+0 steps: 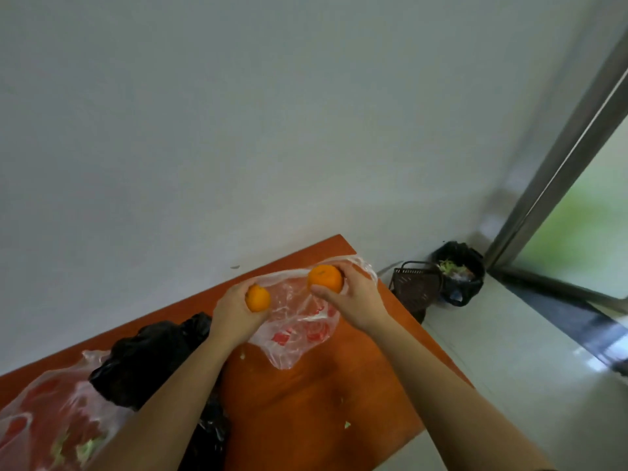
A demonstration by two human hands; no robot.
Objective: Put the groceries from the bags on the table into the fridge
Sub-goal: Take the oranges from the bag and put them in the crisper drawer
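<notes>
My left hand [234, 307] grips a small orange [258, 298] above the orange-brown table [306, 396]. My right hand [353, 297] holds a larger orange [324, 278] a little higher and to the right. Both fruits hang over a flattened clear plastic bag with red print [299, 331] that lies on the table's far end. A crumpled black bag [149, 358] lies to the left of my left forearm. Another clear bag with red print [51, 423] holding green leaves sits at the lower left. The fridge is out of view.
A white wall stands behind the table. On the floor past the table's far corner stand a dark woven basket [416, 287] and a bin lined with a black bag [460, 273]. A glass door with a metal frame [557, 171] is at the right.
</notes>
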